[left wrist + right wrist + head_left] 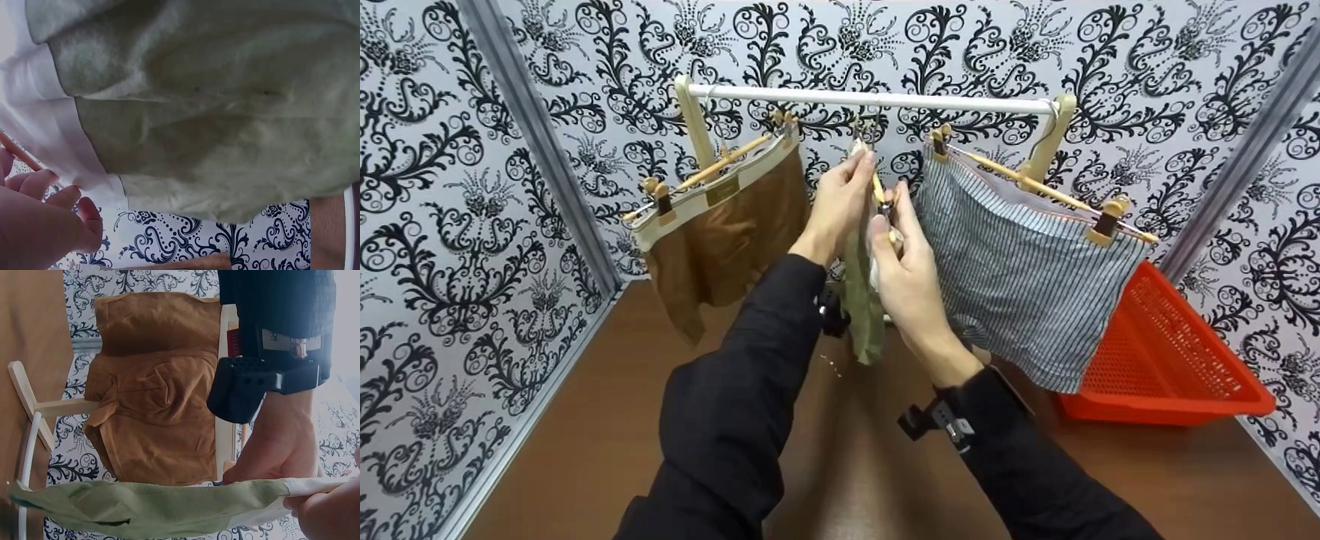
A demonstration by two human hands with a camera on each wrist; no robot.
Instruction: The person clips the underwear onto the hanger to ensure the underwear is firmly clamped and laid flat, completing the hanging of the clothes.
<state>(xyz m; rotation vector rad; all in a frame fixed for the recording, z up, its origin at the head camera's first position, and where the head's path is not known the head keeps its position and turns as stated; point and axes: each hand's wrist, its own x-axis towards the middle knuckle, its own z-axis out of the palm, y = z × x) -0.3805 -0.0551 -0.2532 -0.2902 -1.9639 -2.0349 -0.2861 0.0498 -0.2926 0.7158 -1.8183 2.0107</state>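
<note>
Green shorts with a white waistband (861, 300) hang edge-on beneath the middle of a rail. My left hand (840, 196) holds the far part of their wooden clip hanger (877, 187), close to the waistband. At the near end, my right hand (911, 274) pinches a hanger clip and the waistband corner between thumb and fingers. The left wrist view shows the green cloth (214, 124) broadside, with curled left fingers (67, 197) beside the hanger bar. In the right wrist view, the right thumb and fingers (329, 512) grip the white waistband end.
A white rail (840, 97) on wooden posts also carries brown shorts (735, 232) on the left and striped shorts (1027, 277) on the right, both clipped to hangers. A red basket (1177, 367) stands at right on the brown table (607, 450). Patterned walls surround it.
</note>
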